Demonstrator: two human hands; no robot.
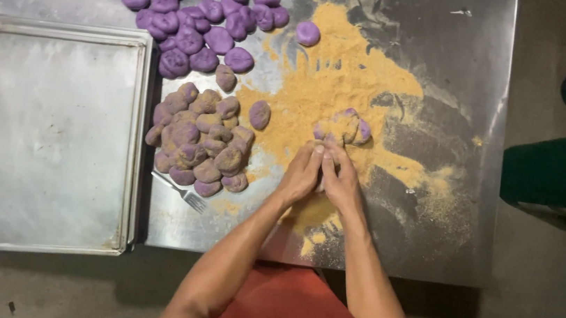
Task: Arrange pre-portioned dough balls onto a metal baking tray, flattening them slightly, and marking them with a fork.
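My left hand (301,173) and my right hand (341,179) are pressed together over a spread of yellow-orange crumbs (337,80) on a steel table (449,43). Whether something lies between the palms I cannot tell. Just beyond my fingertips rest a few purple dough pieces (344,126), partly coated with crumbs. Left of my hands is a heap of crumb-dusted purple pieces (201,140). Farther back lies a cluster of plain purple dough pieces (199,20), and one lone purple piece (307,33) sits by the crumbs.
An empty metal baking tray (50,138) sits at the left. A fork (184,194) lies below the coated heap. Green and yellow containers (562,171) stand on the floor at the right. An orange-red garment (288,307) shows below my arms.
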